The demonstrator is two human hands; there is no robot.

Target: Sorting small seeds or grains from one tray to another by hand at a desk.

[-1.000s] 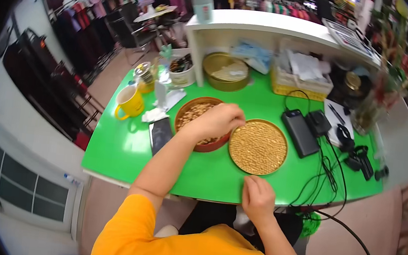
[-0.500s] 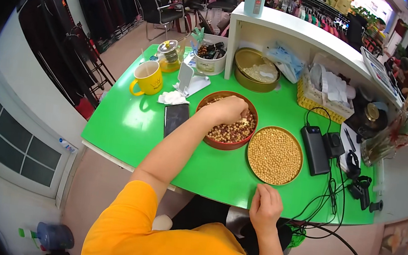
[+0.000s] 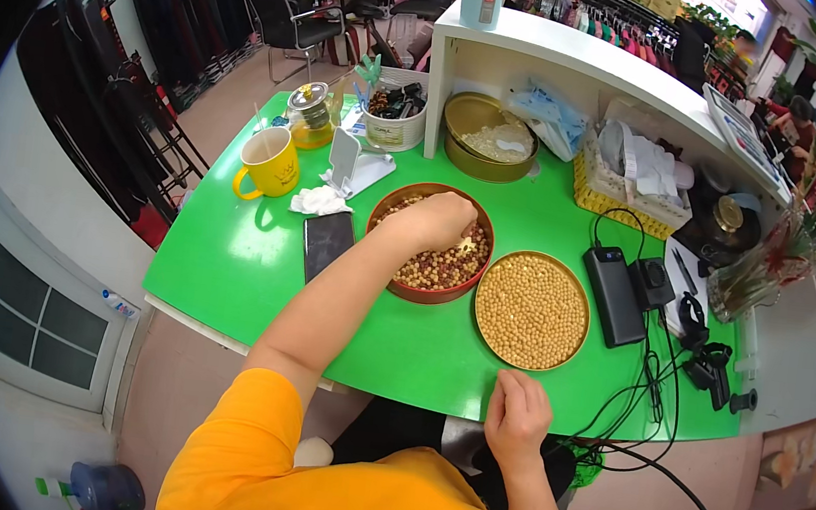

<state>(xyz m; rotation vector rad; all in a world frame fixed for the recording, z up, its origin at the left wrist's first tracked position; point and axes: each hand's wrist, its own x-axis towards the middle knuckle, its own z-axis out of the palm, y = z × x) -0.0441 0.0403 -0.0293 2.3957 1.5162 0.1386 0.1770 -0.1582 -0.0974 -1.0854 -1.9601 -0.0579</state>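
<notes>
My left hand (image 3: 444, 223) reaches over a round red tin (image 3: 426, 295), its fingers bent down into a mix of pale yellow and dark red beans (image 3: 432, 267). The fingers look closed, and my hand hides whatever is between their tips. A small pale yellow piece (image 3: 467, 246) lies on the beans beside them. Just right of this tin sits a round gold tin lid (image 3: 583, 337) full of pale yellow soybeans (image 3: 531, 307). By the table's near edge, below the lid, my right hand (image 3: 519, 412) is curled loosely closed; the inside of its palm is hidden.
On the left stand a yellow mug (image 3: 273, 167), a glass teapot (image 3: 311, 118), a white phone stand (image 3: 362, 169) and a dark phone (image 3: 328, 244). A black power bank (image 3: 615, 297) with trailing cables (image 3: 650, 383) lies right. Behind are a gold tin (image 3: 486, 166) and yellow basket (image 3: 625, 201).
The whole view has shifted slightly, so the table sits further left in the picture. My left hand stays in the red tin, and my right hand keeps its place by the edge.
</notes>
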